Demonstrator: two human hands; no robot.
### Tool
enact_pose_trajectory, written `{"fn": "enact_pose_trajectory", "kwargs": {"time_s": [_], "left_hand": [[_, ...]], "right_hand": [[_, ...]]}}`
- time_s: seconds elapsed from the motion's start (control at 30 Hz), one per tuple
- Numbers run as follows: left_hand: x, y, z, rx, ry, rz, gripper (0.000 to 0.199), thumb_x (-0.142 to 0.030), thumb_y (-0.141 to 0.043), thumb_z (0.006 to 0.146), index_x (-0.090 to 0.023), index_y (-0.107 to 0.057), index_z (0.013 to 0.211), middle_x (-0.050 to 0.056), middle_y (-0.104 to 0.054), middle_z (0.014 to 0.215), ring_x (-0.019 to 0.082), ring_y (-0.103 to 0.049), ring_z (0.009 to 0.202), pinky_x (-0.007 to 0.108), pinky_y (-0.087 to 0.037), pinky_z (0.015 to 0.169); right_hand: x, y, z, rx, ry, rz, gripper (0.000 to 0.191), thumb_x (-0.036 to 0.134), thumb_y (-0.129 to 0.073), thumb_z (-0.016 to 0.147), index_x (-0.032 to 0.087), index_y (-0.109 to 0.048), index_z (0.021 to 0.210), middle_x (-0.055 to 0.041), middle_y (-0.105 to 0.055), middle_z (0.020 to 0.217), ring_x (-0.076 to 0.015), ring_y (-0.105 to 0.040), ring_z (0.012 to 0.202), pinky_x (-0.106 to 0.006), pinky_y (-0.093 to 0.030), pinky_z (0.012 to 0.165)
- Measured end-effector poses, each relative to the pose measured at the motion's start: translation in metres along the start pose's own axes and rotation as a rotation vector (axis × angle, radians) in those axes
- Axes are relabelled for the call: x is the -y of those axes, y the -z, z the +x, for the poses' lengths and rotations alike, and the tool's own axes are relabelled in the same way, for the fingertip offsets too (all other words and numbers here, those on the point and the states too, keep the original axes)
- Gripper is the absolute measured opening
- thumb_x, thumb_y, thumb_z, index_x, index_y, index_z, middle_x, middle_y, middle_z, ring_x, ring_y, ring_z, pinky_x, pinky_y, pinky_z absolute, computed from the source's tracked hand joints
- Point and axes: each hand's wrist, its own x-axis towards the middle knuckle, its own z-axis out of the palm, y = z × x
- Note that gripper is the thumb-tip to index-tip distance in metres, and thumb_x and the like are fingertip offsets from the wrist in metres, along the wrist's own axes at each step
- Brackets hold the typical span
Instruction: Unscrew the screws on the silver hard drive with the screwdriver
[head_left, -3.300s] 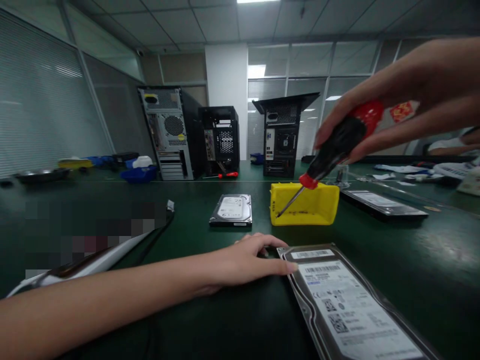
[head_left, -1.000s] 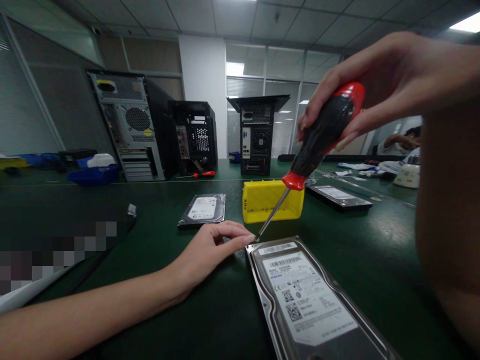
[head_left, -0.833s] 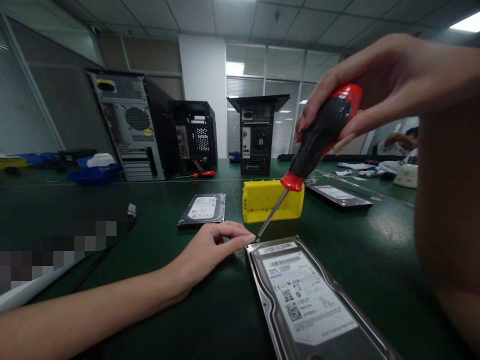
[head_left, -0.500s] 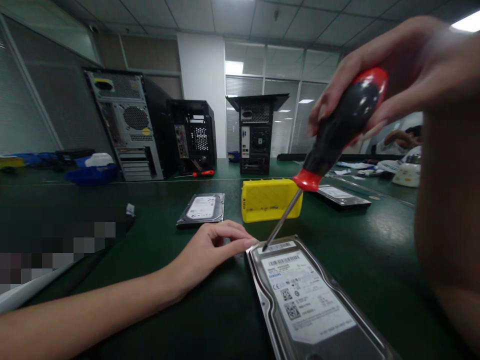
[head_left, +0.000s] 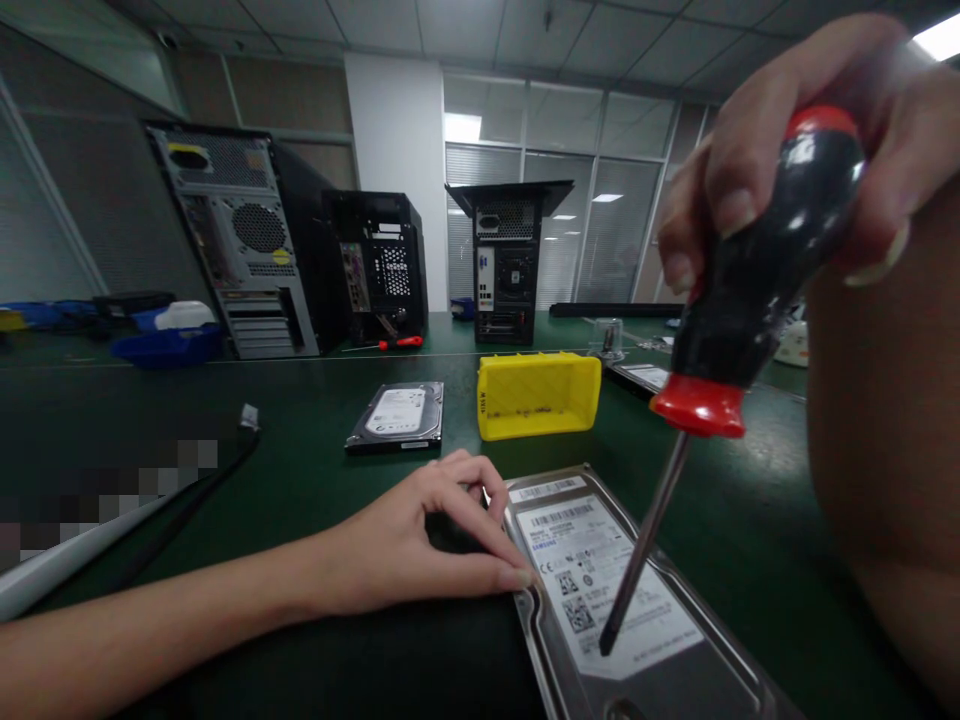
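A silver hard drive (head_left: 611,590) with a white label lies label up on the green table in front of me. My left hand (head_left: 442,530) comes in from the left, its thumb and forefinger pinched together at the drive's left edge. In my right hand (head_left: 787,170), at the upper right, the fingers wrap round a screwdriver (head_left: 750,270) with a black and red handle. Its metal shaft slants down to the left, and the tip is over the lower part of the label. Whether the tip touches the drive I cannot tell.
A yellow bin (head_left: 538,395) with small dark bits inside stands behind the drive. A second hard drive (head_left: 396,415) lies left of it, a third (head_left: 637,377) to the right. Computer cases (head_left: 262,240), a red-handled screwdriver (head_left: 401,343) and a blue tray (head_left: 169,345) are farther back.
The screwdriver in my right hand has moved from the drive's far left corner towards me and right, over the label. My left hand has slid nearer along the drive's left edge.
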Motion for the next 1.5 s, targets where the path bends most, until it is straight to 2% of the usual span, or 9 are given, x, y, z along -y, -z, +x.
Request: {"fn": "enact_pose_trajectory", "kwargs": {"time_s": [0.07, 0.2, 0.43, 0.67, 0.9, 1.0, 1.13, 1.33, 1.5], "left_hand": [[0.005, -0.001, 0.000, 0.025, -0.012, -0.022, 0.014, -0.027, -0.072, 0.080, -0.033, -0.076, 0.092, -0.001, -0.052, 0.085, 0.016, -0.050, 0.085, 0.027, -0.040, 0.077], [0.009, -0.002, -0.001, 0.047, -0.037, -0.033, 0.016, -0.026, -0.071, 0.080, -0.034, -0.075, 0.094, -0.002, -0.046, 0.080, 0.015, -0.046, 0.080, 0.026, -0.037, 0.074], [0.010, -0.004, -0.002, 0.033, -0.083, 0.047, 0.019, -0.021, -0.072, 0.080, -0.031, -0.075, 0.096, -0.003, -0.043, 0.078, 0.013, -0.045, 0.077, 0.025, -0.035, 0.071], [0.012, -0.007, -0.004, 0.010, -0.190, 0.145, 0.021, -0.014, -0.062, 0.086, -0.022, -0.074, 0.101, -0.007, -0.038, 0.053, 0.011, -0.041, 0.055, 0.026, -0.031, 0.060], [0.016, -0.007, -0.011, 0.046, -0.340, 0.385, 0.026, -0.016, -0.056, 0.090, -0.022, -0.068, 0.112, -0.003, -0.058, 0.054, 0.012, -0.049, 0.052, 0.030, -0.031, 0.062], [0.019, -0.008, -0.011, 0.038, -0.394, 0.462, 0.028, -0.021, -0.048, 0.095, -0.023, -0.064, 0.117, -0.002, -0.060, 0.054, 0.014, -0.048, 0.051, 0.032, -0.028, 0.059], [0.019, -0.007, -0.011, 0.038, -0.459, 0.533, 0.031, -0.024, -0.040, 0.098, -0.020, -0.063, 0.119, -0.001, -0.059, 0.053, 0.015, -0.046, 0.049, 0.033, -0.026, 0.057], [0.012, -0.006, -0.012, 0.071, -0.454, 0.612, 0.030, -0.019, -0.043, 0.095, -0.019, -0.062, 0.119, -0.001, -0.063, 0.055, 0.015, -0.048, 0.050, 0.033, -0.025, 0.055], [0.012, -0.009, -0.011, 0.006, -0.406, 0.547, 0.032, -0.019, -0.053, 0.088, -0.017, -0.062, 0.118, -0.001, -0.069, 0.059, 0.013, -0.051, 0.048, 0.030, -0.030, 0.055]], "right_hand": [[0.000, 0.000, -0.001, -0.014, 0.011, 0.005, 0.037, 0.007, -0.039, 0.073, 0.024, -0.056, 0.101, 0.0138, -0.063, 0.091, -0.0046, -0.064, 0.095, -0.013, -0.054, 0.081], [-0.003, 0.002, -0.003, -0.005, 0.038, -0.072, 0.026, 0.013, -0.041, 0.077, 0.018, -0.052, 0.101, 0.0169, -0.061, 0.100, -0.0016, -0.062, 0.094, -0.016, -0.052, 0.083], [-0.003, 0.002, -0.003, -0.016, 0.037, -0.093, 0.026, 0.018, -0.043, 0.077, 0.014, -0.053, 0.101, 0.0120, -0.062, 0.102, -0.0044, -0.062, 0.094, -0.018, -0.050, 0.082], [-0.003, 0.004, -0.004, 0.018, 0.073, -0.132, 0.022, 0.015, -0.038, 0.077, 0.011, -0.053, 0.093, 0.0133, -0.060, 0.102, -0.0030, -0.061, 0.096, -0.018, -0.050, 0.084], [-0.006, 0.003, -0.002, 0.032, 0.100, -0.144, 0.014, 0.017, -0.039, 0.077, 0.010, -0.051, 0.080, 0.0146, -0.060, 0.102, -0.0038, -0.061, 0.097, -0.019, -0.051, 0.084], [-0.005, 0.002, -0.001, 0.042, 0.084, -0.144, 0.020, 0.016, -0.039, 0.077, 0.011, -0.052, 0.091, 0.0150, -0.060, 0.101, -0.0039, -0.061, 0.097, -0.019, -0.050, 0.083], [-0.003, 0.001, -0.001, 0.056, 0.046, -0.090, 0.029, 0.013, -0.042, 0.078, 0.016, -0.050, 0.105, 0.0156, -0.061, 0.100, -0.0034, -0.062, 0.095, -0.018, -0.052, 0.082], [-0.003, 0.002, -0.001, 0.053, 0.062, -0.115, 0.028, 0.015, -0.041, 0.078, 0.015, -0.051, 0.104, 0.0152, -0.061, 0.102, -0.0033, -0.061, 0.096, -0.018, -0.051, 0.084], [-0.001, 0.000, 0.000, 0.035, 0.032, -0.095, 0.031, 0.010, -0.034, 0.076, 0.012, -0.049, 0.103, 0.0145, -0.062, 0.096, -0.0038, -0.062, 0.096, -0.016, -0.050, 0.081]]}}
